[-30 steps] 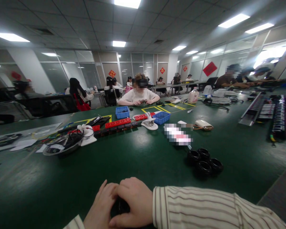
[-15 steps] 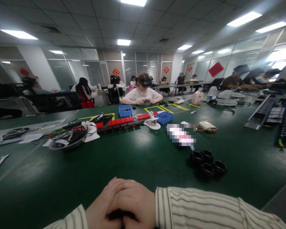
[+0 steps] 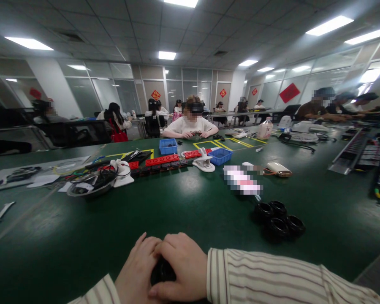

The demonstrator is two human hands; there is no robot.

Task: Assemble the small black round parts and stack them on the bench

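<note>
At the bottom middle, my left hand (image 3: 136, 274) and my right hand (image 3: 180, 266) are pressed together, both closed round a small black part (image 3: 162, 272) that shows only in the gap between them. They rest at the near edge of the green table (image 3: 183, 211). Several black rings (image 3: 277, 219) lie in a cluster to the right, an arm's reach beyond my striped right sleeve.
Farther out on the table are a metal bowl of cables (image 3: 90, 185), red and black strips (image 3: 160, 162), two blue bins (image 3: 220, 155), a white clip stand (image 3: 204, 162) and a wrench (image 3: 1, 211) at the left. A person (image 3: 190, 122) sits opposite; others work at the right.
My hands stay clasped on the black part with the fingers shifting a little; the dark part shows more between them now. The view has drifted slightly left, bringing the wrench into sight.
</note>
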